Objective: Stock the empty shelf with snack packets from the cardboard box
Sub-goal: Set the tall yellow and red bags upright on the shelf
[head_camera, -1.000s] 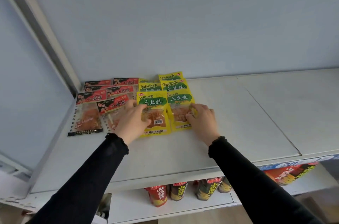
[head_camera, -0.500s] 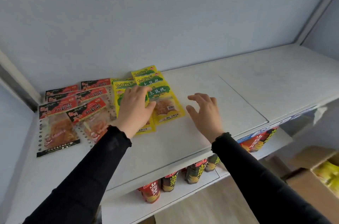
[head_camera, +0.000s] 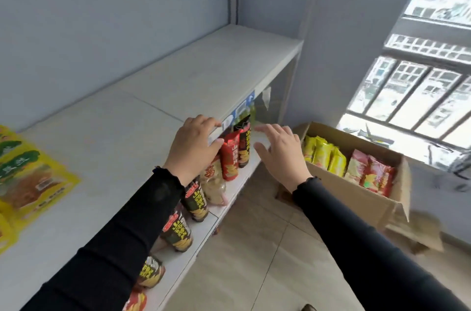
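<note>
Head view, looking down along a white shelf [head_camera: 163, 96] toward a window [head_camera: 418, 96]. Left hand [head_camera: 192, 149] resting over the shelf's front edge, fingers relaxed and draped across the lip, thumb down against the price strip, gripping nothing. Right hand [head_camera: 280, 151] hovering in the air just to the right of the left hand, fingers spread and loose, palm down, holding nothing, clear of the shelf edge. Both hands apart from one another, black sleeves reaching in from the lower corners. Far to the left of the left hand, at the frame's edge, yellow snack packets [head_camera: 28, 178] lying flat on the shelf top, partly cut off. Between those packets and the left hand, bare white shelf surface. Directly beneath the left hand and forearm, on the lower shelf [head_camera: 229, 191], a row of upright chip bags [head_camera: 233, 158] in red and black, with a pale packet [head_camera: 214, 183] among them. Just beyond and to the right of the right hand, an open cardboard box [head_camera: 356, 191] on the floor, flaps up, holding yellow-green packets [head_camera: 323, 155] at the nearer end and red packets [head_camera: 374, 175] at the farther end, standing on edge. Below the right forearm, tiled floor [head_camera: 267, 247].
</note>
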The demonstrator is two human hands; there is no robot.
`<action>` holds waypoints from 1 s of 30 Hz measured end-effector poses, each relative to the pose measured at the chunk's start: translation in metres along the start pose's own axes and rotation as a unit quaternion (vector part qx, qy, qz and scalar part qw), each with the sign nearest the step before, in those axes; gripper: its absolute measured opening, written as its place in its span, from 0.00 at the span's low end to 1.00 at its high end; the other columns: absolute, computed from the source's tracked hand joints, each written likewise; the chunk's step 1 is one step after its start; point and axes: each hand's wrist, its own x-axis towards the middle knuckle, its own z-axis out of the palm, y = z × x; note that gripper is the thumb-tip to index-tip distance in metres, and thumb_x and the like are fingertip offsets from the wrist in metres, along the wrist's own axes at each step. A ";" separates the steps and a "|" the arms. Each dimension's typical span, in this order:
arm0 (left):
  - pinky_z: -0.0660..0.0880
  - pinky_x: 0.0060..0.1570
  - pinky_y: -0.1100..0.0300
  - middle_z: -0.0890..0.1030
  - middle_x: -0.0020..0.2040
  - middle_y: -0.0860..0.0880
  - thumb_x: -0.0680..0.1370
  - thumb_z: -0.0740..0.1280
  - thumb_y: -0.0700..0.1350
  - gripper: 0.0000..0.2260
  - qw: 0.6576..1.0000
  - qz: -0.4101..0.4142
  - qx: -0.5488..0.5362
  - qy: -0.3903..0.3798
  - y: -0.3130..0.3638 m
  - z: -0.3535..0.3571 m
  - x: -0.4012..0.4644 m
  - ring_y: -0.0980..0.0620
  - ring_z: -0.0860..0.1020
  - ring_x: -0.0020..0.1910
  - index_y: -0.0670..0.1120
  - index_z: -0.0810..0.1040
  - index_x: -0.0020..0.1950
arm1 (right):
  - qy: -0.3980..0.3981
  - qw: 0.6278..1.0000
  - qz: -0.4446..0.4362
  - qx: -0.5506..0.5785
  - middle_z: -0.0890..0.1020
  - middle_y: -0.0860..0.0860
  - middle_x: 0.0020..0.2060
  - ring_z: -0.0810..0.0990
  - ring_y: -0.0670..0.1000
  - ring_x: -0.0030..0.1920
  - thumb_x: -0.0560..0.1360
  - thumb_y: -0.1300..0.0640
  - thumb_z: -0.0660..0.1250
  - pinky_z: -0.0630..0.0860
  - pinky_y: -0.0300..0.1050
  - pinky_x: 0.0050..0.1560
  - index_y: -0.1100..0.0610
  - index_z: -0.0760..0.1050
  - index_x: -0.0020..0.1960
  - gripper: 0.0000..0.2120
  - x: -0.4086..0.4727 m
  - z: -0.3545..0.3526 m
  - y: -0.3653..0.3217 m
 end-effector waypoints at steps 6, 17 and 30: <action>0.69 0.65 0.51 0.79 0.61 0.47 0.77 0.72 0.48 0.16 0.994 0.076 -0.030 -0.069 0.141 0.115 0.066 0.43 0.75 0.62 0.46 0.79 0.64 | -0.024 0.996 0.083 -0.038 0.79 0.50 0.63 0.74 0.57 0.63 0.79 0.49 0.65 0.69 0.54 0.61 0.49 0.74 0.68 0.18 -0.032 -0.055 0.168; 0.71 0.64 0.50 0.78 0.62 0.48 0.79 0.69 0.52 0.16 0.968 0.092 -0.075 -0.222 0.290 0.285 0.139 0.46 0.74 0.63 0.49 0.78 0.66 | -0.077 0.971 0.225 -0.024 0.81 0.50 0.59 0.77 0.56 0.60 0.80 0.49 0.65 0.73 0.53 0.59 0.49 0.74 0.68 0.17 -0.062 -0.088 0.390; 0.72 0.66 0.52 0.75 0.69 0.47 0.80 0.69 0.51 0.21 0.927 -0.023 -0.102 -0.360 0.263 0.440 0.255 0.47 0.75 0.66 0.47 0.72 0.72 | -0.143 0.900 0.393 0.123 0.78 0.55 0.68 0.78 0.55 0.65 0.80 0.54 0.68 0.74 0.48 0.64 0.56 0.70 0.72 0.22 0.031 0.005 0.514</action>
